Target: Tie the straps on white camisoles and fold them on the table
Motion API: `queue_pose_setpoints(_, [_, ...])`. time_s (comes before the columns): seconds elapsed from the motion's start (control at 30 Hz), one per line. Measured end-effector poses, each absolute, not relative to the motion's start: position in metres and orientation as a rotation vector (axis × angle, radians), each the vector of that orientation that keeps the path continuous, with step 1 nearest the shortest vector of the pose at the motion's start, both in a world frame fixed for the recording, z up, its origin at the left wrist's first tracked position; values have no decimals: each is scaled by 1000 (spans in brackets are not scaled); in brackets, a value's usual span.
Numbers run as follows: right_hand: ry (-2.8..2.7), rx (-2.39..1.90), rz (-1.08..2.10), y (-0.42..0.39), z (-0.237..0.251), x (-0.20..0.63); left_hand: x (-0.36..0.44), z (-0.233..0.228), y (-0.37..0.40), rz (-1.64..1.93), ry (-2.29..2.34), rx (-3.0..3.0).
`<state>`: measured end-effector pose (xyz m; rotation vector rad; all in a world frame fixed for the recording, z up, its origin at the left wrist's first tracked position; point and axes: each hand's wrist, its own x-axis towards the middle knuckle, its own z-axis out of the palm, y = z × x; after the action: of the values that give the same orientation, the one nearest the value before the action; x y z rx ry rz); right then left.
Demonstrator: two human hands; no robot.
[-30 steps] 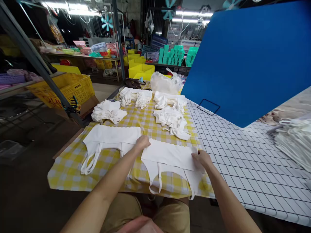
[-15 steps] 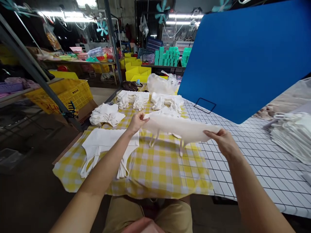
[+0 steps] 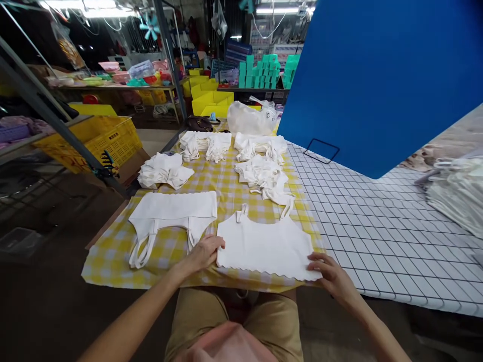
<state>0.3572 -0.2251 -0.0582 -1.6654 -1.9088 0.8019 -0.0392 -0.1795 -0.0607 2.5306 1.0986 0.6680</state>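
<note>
- My left hand [image 3: 204, 253] pinches the near left corner of a white camisole top [image 3: 264, 244], fingers closed on the scalloped hem.
- My right hand [image 3: 329, 274] grips the near right corner of the same top, thumb over the fabric, fingers curled under the edge.
- The top lies flat on the yellow checked cloth [image 3: 226, 183] at the near table edge, straps pointing away from me, hem toward me.
- Just to its left, a second white top [image 3: 173, 211] lies flat, straps hanging toward me.
- Farther back on the cloth: several folded white piles [image 3: 260, 173].
- To the right, a white grid-patterned tabletop [image 3: 377, 231]; behind it a blue board [image 3: 377, 85] stands tilted.
- A yellow crate [image 3: 105, 138] sits off to the left.
</note>
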Motion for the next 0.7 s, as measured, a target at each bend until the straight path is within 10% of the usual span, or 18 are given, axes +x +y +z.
queue_pose_setpoints(0.7, [-1874, -1600, 590, -239, -78, 365, -53, -71, -181, 584, 1111, 2452])
